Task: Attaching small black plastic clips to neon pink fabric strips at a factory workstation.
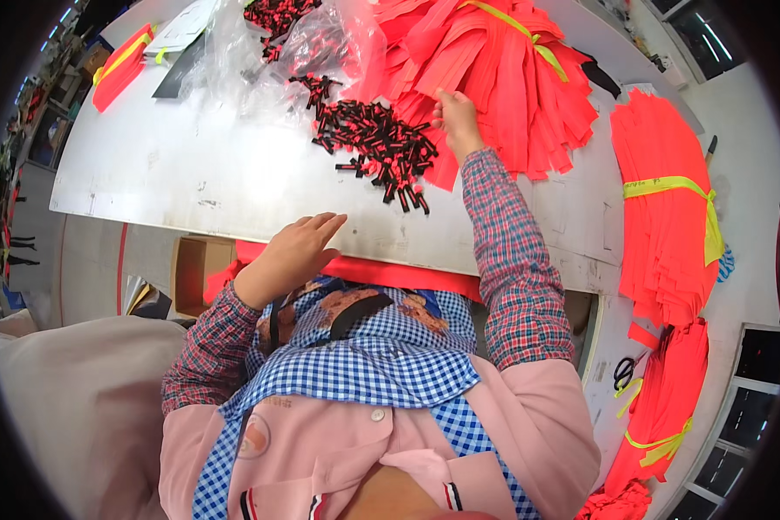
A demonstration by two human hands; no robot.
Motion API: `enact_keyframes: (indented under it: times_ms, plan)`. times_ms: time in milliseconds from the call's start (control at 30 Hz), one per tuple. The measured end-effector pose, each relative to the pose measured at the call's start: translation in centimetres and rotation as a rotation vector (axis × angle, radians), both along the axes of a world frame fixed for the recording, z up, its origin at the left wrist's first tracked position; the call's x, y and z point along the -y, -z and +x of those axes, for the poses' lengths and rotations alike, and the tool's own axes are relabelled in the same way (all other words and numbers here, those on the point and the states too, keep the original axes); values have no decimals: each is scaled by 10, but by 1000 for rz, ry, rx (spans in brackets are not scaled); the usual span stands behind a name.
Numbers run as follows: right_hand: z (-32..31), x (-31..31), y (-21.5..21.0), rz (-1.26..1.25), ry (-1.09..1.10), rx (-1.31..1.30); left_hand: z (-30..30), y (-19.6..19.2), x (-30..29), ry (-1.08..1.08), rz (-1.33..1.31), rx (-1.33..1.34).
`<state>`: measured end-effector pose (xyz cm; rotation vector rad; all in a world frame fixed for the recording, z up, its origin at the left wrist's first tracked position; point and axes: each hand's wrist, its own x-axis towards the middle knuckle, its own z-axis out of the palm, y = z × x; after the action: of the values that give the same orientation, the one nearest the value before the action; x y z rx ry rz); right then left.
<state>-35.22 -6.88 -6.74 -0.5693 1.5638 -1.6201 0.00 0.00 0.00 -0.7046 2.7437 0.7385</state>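
Note:
A large fanned bundle of coral-red fabric strips (485,78) lies at the far middle of the white table (165,165), tied with a yellow band (498,16). My right hand (457,120) reaches to its near left side, thumb and fingers closed on the edge of a fabric strip. To the left of that hand is a loose heap of small black-and-red fabric tabs (377,143). My left hand (290,256) hovers at the table's front edge, fingers stretched out and holding nothing.
Behind the tabs lies a clear plastic bag (312,52) with more tabs. A smaller coral bundle (123,68) rests far left. Tied coral bundles (667,208) line the right side, near black scissors (624,373). A cardboard box (201,270) stands below the table edge.

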Motion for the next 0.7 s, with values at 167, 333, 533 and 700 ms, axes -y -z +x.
enact_keyframes:
  times_ms: [167, 333, 533, 700]
  plan:
    - [82, -67, -49, -238, -332, -74, -45, -17, 15, -166, -311, -670]
    - [135, -140, -90, -305, -488, -106, -84, -29, 39, -80, -220, -909]
    - [137, -157, -94, -321, -458, -3, -118, -28, 67, -375, 244, -1299]
    - [132, -172, -61, -143, -402, -66, -103, -62, 159, -606, 310, -1895]
